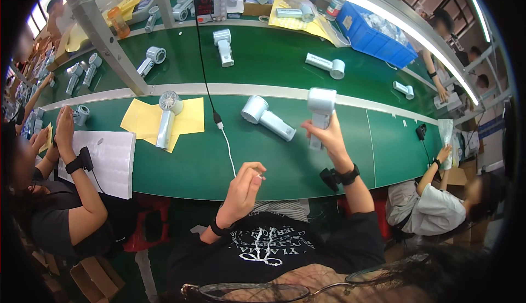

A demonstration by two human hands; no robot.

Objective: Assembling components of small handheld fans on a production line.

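In my right hand (329, 136) is a light-blue handheld fan (321, 101), held upright by its handle with the round head on top. My left hand (243, 191) is closed in a pinch near the table's front edge. A thin white cable (229, 148) runs down to it from a black connector (217, 117), and a small pale tip shows at the fingertips. Between my hands and farther back, a second handheld fan (276, 125) lies on the green table. Another fan (165, 122) rests on yellow paper (189, 114) to the left.
Behind a pale rail (219, 88), several more fans lie on a green belt (263, 56). A blue bin (372, 37) stands at the back right. A person sits to my left beside a white foam sheet (118, 155); another sits at the right. A metal post (107, 37) rises at the left.
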